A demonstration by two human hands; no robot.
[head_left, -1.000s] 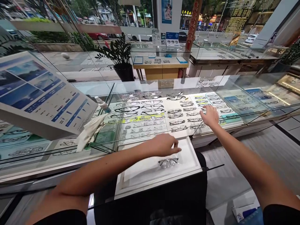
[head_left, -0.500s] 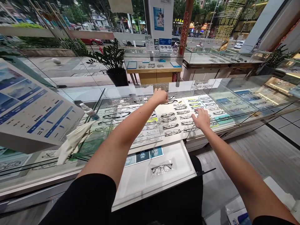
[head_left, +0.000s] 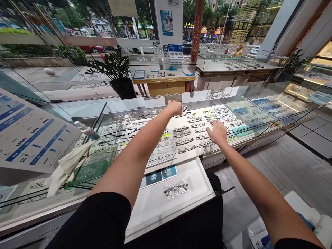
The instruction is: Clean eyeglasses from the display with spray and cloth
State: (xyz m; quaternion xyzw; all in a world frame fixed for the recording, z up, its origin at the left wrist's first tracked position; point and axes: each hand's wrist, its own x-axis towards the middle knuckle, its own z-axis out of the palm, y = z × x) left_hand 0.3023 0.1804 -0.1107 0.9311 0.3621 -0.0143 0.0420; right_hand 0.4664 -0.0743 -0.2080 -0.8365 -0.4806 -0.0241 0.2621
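My left hand (head_left: 174,107) reaches far into the glass display case, with its fingers curled onto a black pair of glasses (head_left: 185,113) in the back row. My right hand (head_left: 218,132) lies flat with its fingers spread on the white display board (head_left: 193,119), among rows of glasses. Nearer to me, a white tray (head_left: 199,173) is pulled out of the case. On it lies one dark-framed pair of glasses in a clear bag (head_left: 176,190), beside a strip of small photos (head_left: 158,175).
On the glass top at left stand a slanted printed chart (head_left: 28,138), a small spray bottle (head_left: 86,130) and a white cloth (head_left: 66,166). A potted plant (head_left: 116,74) and more glass cases (head_left: 272,103) stand beyond. Boxes lie on the floor at lower right (head_left: 298,214).
My left hand left the bagged glasses on the pulled-out tray and reached to the back row of the case. My right hand shifted slightly left on the board.
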